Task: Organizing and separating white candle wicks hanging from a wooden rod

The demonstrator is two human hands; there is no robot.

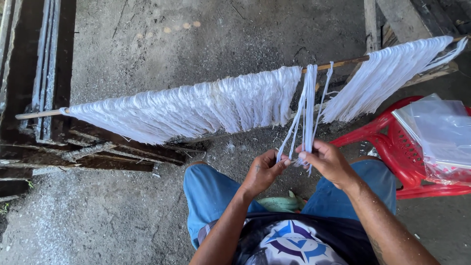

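Both hands meet at the lower middle of the frame: the left hand [262, 172] and right hand [327, 161] each pinch the ends of white strands [308, 110] hanging from a thin wooden rod [343, 62]. Thick white fibre bundles [196, 108] drape along that rod across the frame. A red plastic chair [392, 142] with a clear plastic bag [441, 130] stands at the right.
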